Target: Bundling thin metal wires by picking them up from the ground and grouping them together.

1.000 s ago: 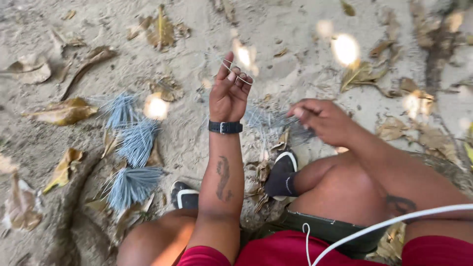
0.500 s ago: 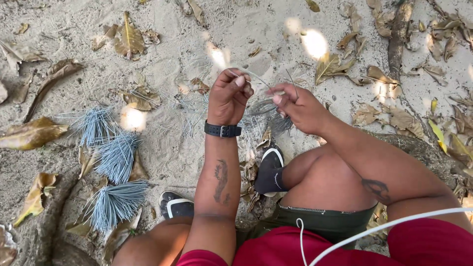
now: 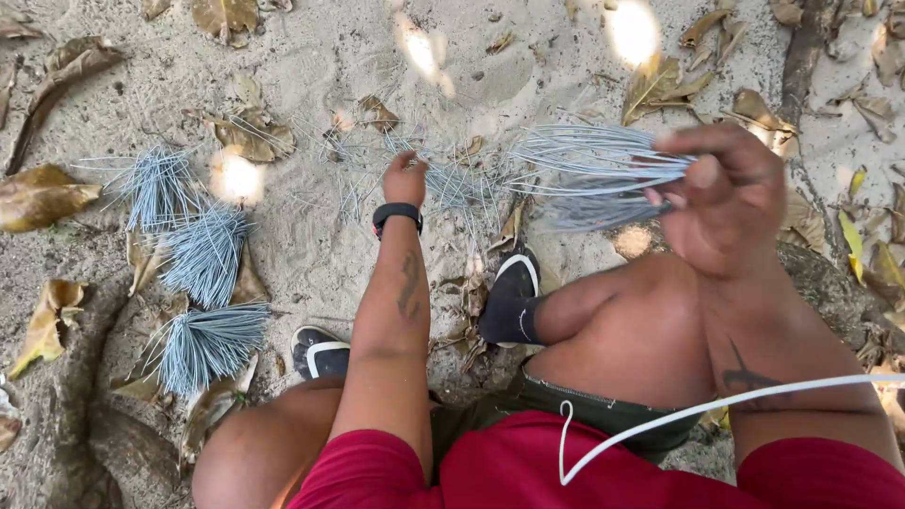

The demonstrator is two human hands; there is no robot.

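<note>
Sticks, thin and grey-blue, are what both hands work with on the sandy ground, where brown dry leaves lie all around. Three tied bundles of these sticks lie in a row on the sand, off to the left side. A loose pile of sticks is spread on the sand in front of the knees. The right hand holds one bunch of sticks up in the air, with the grip of its fingers closed tight around one end. The left hand, with a black band on its wrist, reaches down to the loose pile; its fingers touch the sticks, but I cannot tell if they are pinched on any. I think some sticks could slip out of the raised bunch, because it fans out wide at the free end. They could also get mixed up with the leaves. I count two hands, two black shoes, three bundles, one held bunch and one loose pile.
</note>
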